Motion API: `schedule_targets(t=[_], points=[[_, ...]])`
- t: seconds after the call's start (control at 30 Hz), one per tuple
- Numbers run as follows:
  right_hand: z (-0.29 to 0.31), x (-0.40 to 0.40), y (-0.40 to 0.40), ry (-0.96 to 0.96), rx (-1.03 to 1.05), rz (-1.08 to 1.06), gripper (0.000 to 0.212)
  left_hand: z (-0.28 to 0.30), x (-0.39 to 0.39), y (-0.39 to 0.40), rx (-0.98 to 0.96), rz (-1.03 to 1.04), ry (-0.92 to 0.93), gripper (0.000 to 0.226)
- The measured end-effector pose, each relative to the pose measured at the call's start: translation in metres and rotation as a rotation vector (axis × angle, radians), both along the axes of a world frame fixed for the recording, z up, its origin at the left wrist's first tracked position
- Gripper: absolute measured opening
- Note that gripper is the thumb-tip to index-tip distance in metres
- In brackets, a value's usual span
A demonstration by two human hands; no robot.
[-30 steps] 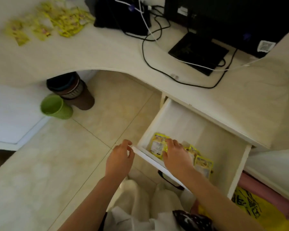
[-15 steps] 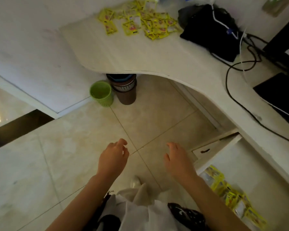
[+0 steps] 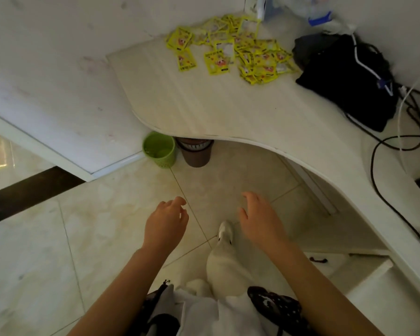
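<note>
The left hand [image 3: 165, 224] and right hand [image 3: 260, 219] hover over the floor tiles with fingers loosely curled, holding nothing. The yellow packets [image 3: 230, 52] lie heaped at the back of the worktop [image 3: 216, 105], well apart from both hands. The open drawer [image 3: 364, 265] is at lower right, and I cannot tell what is in it. A green bin [image 3: 159, 151] stands touching a brown bin [image 3: 196, 154].

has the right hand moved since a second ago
Yes: the right hand has come out of the drawer and now hangs empty over the floor tiles, left of it.

Both forearms reach forward, left hand [image 3: 166, 224] and right hand [image 3: 260, 220] loosely curled, empty.
</note>
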State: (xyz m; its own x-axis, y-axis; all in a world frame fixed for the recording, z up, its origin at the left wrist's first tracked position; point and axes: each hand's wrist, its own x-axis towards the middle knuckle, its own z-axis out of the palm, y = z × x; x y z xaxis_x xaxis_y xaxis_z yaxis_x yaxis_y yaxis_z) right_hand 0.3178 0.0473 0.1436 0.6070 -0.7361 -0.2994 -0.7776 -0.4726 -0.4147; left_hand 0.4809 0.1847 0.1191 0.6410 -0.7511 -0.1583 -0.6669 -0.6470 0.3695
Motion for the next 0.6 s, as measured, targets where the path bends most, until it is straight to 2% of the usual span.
schedule_targets(t=[0.33, 0.6], points=[[0.012, 0.084, -0.157, 0.011, -0.067, 0.081, 0.038, 0.009, 0.074, -0.145, -0.038, 0.079, 0.000, 0.025], [0.020, 0.144, -0.256, 0.045, -0.081, 0.098, 0.041, 0.015, 0.135, -0.244, -0.037, 0.031, 0.022, 0.026]])
